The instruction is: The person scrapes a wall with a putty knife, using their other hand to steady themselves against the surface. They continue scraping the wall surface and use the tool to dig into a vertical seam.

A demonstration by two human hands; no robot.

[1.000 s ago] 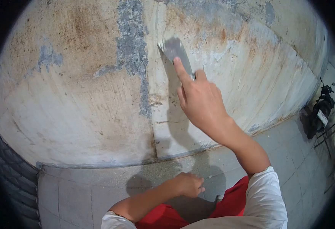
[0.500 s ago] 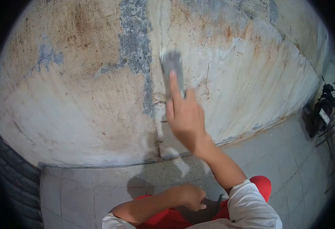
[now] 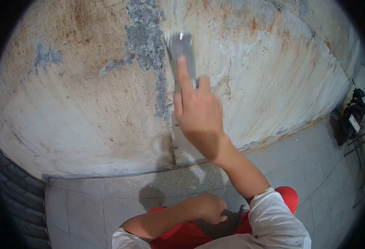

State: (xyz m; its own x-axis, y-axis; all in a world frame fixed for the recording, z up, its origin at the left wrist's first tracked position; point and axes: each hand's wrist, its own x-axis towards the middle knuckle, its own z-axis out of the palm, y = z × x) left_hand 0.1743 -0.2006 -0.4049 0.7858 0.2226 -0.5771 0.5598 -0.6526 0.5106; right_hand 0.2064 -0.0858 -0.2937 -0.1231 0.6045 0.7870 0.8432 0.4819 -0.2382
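Observation:
A flat metal scraper [image 3: 181,45] is in my right hand [image 3: 199,110], its broad blade up against the stained wall [image 3: 257,91]. My index finger lies along the blade, and the handle is hidden under the palm. Just left of the blade, a strip of grey bare patch [image 3: 146,37] shows through the pale coating. My left hand [image 3: 211,208] is low in front of my body, above the red shorts [image 3: 182,235], with its fingers curled; whether anything is inside them I cannot make out.
Grey paving [image 3: 87,199] meets the foot of the wall. A parked motorbike [image 3: 354,112] stands at the far right beside a metal rack. Dark ridged material [image 3: 14,191] lies at the left edge. Shadows of my body fall on the floor and lower wall.
My right hand has moved up and slightly left along the wall with the scraper. The left hand is almost where it was, and the view has shifted a little.

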